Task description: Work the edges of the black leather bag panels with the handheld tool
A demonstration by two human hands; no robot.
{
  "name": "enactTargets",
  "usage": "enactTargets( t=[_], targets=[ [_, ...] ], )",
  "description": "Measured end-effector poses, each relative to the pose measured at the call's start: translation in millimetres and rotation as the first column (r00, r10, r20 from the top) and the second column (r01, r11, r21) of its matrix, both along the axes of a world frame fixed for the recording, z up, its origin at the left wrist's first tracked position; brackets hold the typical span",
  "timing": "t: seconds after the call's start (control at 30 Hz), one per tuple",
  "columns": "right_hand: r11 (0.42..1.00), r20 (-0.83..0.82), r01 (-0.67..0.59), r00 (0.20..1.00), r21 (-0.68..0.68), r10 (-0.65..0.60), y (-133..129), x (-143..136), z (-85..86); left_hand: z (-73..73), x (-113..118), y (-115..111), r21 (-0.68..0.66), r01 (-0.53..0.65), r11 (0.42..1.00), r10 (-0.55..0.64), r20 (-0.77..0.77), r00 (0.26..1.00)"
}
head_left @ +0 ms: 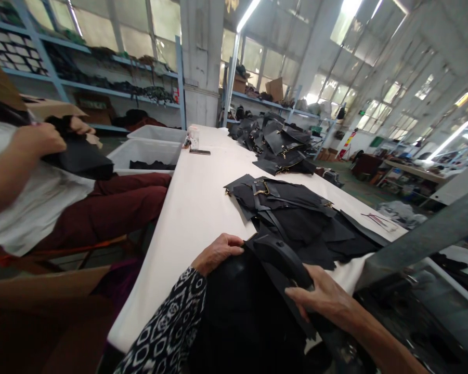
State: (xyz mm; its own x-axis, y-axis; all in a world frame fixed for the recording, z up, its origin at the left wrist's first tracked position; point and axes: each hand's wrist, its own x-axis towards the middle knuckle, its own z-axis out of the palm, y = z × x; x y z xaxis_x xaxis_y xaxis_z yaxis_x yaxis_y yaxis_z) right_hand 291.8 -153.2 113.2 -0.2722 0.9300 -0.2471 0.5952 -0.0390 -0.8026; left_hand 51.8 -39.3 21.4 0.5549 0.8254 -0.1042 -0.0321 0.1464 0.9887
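Observation:
A large black leather-like piece (245, 306), perhaps a bag, hangs in front of me over the table's near edge. My left hand (220, 252) pinches its upper left corner between thumb and fingers. On the right side my right hand (315, 296) has its fingers closed around the piece's edge, close to a thick curved black strap (283, 254). Part of those fingers is hidden behind the material. Just beyond lies a pile of flat black pieces (296, 208) with gold-coloured chains and zips.
A white-covered table (203, 208) stretches ahead, with a second black heap (275, 137) farther back. At left sits a co-worker (62, 192) handling dark material, beside white plastic bins (152, 148). A grey metal beam (425, 239) slants across on the right. Small tools (380, 221) lie at the table's right edge.

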Motion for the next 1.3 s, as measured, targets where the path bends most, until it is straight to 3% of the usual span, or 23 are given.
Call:
enactTargets(
  t=[0.2, 0.4, 0.57, 0.67, 0.77, 0.9, 1.1, 1.2, 1.3],
  targets=[
    [0.998, -0.063, -0.052, 0.997, -0.044, 0.049, 15, -14, -4.0, 7.5, -1, -3, -0.011, 0.004, 1.000, -0.004, 0.044, 0.999],
    [0.999, -0.057, 0.020, 0.998, 0.040, -0.017, 23, -18, 11.1, 0.5, 6, 0, 0.212, -0.090, 0.973, 0.092, -0.001, 0.996],
    [0.994, -0.011, 0.060, 0.998, 0.090, -0.060, 3, 0, 22.0, -2.0, 15, 2, 0.389, -0.071, 0.918, 0.102, -0.059, 0.993],
    [0.994, 0.043, 0.087, 0.995, 0.066, -0.090, -17, 11, 20.5, -1.0, 16, 1, 0.431, -0.065, 0.900, 0.121, -0.102, 0.987],
    [0.993, 0.072, 0.112, 0.991, 0.038, -0.115, -38, 19, 16.5, 2.9, 14, -3, 0.542, -0.067, 0.838, 0.167, -0.138, 0.976],
    [0.993, 0.149, 0.109, 0.982, 0.038, -0.113, -59, 25, 14.8, 16.9, 3, -7, 0.680, -0.120, 0.724, 0.393, -0.263, 0.881],
    [0.994, 0.191, 0.092, 0.976, 0.054, -0.101, -71, 22, 21.2, 57.5, -33, 0, 0.762, -0.303, 0.572, 0.710, -0.274, 0.649],
    [0.994, 0.137, 0.098, 0.985, 0.044, -0.104, -70, 13, 25.3, 70.1, -51, -6, 0.753, -0.366, 0.547, 0.767, -0.276, 0.579],
    [0.999, 0.022, 0.043, 0.999, 0.022, -0.043, -66, -1, 23.8, 67.6, -60, -22, 0.688, -0.439, 0.578, 0.770, -0.280, 0.574]
  ],
)
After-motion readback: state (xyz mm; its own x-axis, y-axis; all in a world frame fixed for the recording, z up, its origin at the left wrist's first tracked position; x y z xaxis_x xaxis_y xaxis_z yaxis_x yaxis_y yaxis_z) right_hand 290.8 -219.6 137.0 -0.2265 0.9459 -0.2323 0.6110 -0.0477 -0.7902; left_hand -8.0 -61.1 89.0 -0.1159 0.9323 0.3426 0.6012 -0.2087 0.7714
